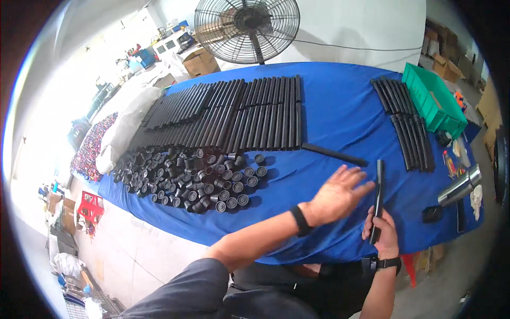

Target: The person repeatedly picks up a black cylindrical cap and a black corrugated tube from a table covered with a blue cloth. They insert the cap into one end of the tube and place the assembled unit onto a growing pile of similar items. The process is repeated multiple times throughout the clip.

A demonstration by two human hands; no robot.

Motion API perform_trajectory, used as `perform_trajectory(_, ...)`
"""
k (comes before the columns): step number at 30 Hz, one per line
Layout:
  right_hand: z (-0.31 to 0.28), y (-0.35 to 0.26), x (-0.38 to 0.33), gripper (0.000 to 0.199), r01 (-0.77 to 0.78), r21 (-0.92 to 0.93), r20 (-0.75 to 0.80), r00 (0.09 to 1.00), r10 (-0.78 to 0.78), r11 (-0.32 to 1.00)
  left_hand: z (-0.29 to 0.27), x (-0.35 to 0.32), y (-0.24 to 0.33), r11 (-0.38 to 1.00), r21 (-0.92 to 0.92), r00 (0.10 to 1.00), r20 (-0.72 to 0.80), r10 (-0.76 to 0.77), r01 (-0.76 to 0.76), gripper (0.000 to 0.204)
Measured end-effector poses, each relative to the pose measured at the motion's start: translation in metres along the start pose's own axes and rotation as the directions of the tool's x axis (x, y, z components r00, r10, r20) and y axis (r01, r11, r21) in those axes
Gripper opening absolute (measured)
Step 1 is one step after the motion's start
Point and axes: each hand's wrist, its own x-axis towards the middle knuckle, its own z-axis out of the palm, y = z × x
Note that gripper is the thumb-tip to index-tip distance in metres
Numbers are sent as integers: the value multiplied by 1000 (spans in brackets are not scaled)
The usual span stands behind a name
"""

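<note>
Right hand [383, 234] nearest, fingers clenched around 1 upright black tube [378, 199]; left hand [337, 194] flat, released, hovering above blue counter [340, 106]. Beyond: stacked black tubes [239, 114] laid in rows, loose black caps [196, 183] heaped, apparently unfitted.

A slim black tube [378, 199] stands nearly upright in the lower right of the frame as I grip its lower end in my right hand [383, 231]. My left hand [336, 196], palm open and fingers spread, hovers just left of it, fingertips near the tube's upper half, over the blue worktop [340, 111].
</note>
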Motion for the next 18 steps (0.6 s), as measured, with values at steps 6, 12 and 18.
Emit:
perform_trajectory(6,-9,17,4,18,23,-22,-72,997,-24,1000,-103,-64,-86,930,164,935,86,-345,328,21)
perform_trajectory(12,-6,19,9,19,-1,-32,-58,998,-1,999,-188,-124,-174,739,407,776,105,-622,537,23)
perform_trajectory(18,-4,10,5,16,16,-61,-58,998,-20,998,-179,-132,-185,686,529,685,244,-687,499,39)
